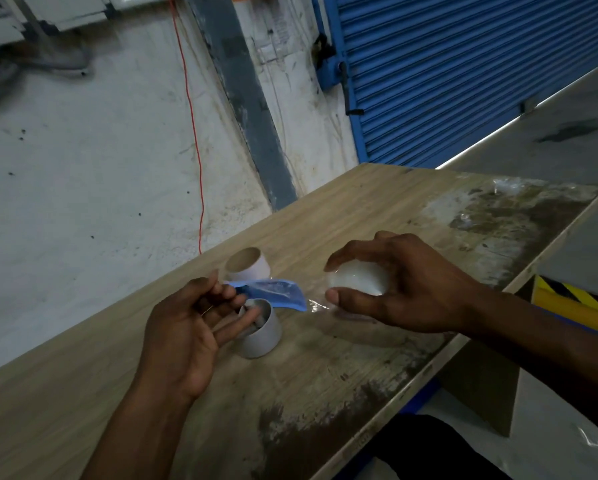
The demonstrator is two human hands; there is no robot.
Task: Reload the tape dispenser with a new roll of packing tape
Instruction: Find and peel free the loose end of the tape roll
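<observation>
My right hand (408, 285) grips a whitish roll of clear packing tape (359, 278) just above the wooden table (359, 209). A clear strip of tape (316, 305) runs from the roll leftward to a blue piece (276, 292), which may be part of the dispenser. My left hand (190, 327) holds the left end of that blue piece with its fingertips, palm up. Under those fingers a grey cardboard core (261, 336) stands on the table. A second empty core (249, 265) lies just behind it.
The table's right part is worn and stained, with its edge running diagonally at the right (519, 282). A yellow-and-black striped object (574, 303) sits below that edge. A red cable (195, 140) hangs on the wall behind, and a blue roller shutter (463, 71) is at the back right.
</observation>
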